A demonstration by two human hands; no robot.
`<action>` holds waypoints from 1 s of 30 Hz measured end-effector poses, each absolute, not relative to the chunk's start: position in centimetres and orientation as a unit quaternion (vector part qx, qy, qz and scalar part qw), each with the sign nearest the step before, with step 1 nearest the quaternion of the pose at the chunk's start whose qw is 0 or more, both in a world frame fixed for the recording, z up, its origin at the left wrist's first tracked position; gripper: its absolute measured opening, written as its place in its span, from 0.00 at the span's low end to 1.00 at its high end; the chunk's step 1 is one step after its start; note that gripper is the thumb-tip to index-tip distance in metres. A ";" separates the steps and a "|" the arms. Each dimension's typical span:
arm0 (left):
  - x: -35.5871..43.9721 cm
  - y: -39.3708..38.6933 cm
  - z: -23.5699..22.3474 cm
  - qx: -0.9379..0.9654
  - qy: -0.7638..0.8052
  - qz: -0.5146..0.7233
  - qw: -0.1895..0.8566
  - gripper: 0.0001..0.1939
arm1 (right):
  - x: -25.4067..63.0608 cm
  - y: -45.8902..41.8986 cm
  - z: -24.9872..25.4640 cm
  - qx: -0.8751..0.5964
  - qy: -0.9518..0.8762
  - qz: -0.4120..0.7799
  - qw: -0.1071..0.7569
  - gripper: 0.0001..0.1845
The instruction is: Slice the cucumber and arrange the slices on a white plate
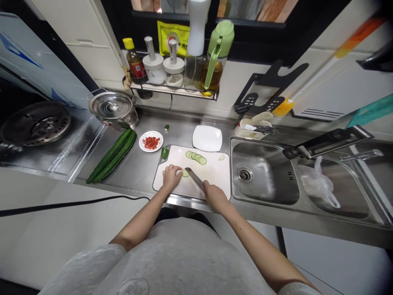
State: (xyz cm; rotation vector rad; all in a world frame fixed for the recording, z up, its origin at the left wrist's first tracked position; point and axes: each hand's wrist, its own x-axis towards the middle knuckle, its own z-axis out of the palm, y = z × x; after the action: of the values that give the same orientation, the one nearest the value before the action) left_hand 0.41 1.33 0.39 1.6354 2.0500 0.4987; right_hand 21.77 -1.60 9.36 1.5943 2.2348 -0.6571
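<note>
A white cutting board (215, 176) lies on the steel counter before me. My left hand (171, 176) is curled over a short piece of cucumber (186, 173) on the board, holding it down. My right hand (215, 196) grips the handle of a knife (194, 178), whose blade rests against the cucumber's cut end. A row of cut cucumber slices (196, 157) lies at the board's far side, with one more slice (221, 157) to the right. A cucumber end piece (165, 153) sits at the board's left corner.
Two whole cucumbers (113, 155) lie on the counter at left, by a lidded steel pot (113, 107). A small dish of chopped red chilli (151, 141) and an empty white plate (207, 138) stand behind the board. A sink (264, 172) is at right; a condiment rack (175, 88) behind.
</note>
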 end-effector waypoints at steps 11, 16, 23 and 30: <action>0.8 2.6 1.2 0.559 0.771 0.147 0.267 0.08 | 20.4 -1.4 9.6 0.546 0.775 -0.239 0.210 0.13; 0.9 2.7 1.2 0.555 0.776 0.144 0.263 0.08 | 20.2 -1.6 9.3 0.546 0.777 -0.234 0.208 0.16; 1.0 2.7 1.0 0.559 0.776 0.142 0.256 0.08 | 19.3 -2.0 9.3 0.544 0.776 -0.230 0.223 0.17; 1.0 2.6 1.1 0.556 0.777 0.140 0.260 0.08 | 18.9 -2.0 9.7 0.531 0.781 -0.225 0.241 0.15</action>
State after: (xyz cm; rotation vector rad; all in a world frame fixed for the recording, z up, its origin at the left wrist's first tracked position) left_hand 1.01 2.64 1.10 1.5050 2.1051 0.3798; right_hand 18.88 -1.97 9.71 1.4518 2.1363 -0.6154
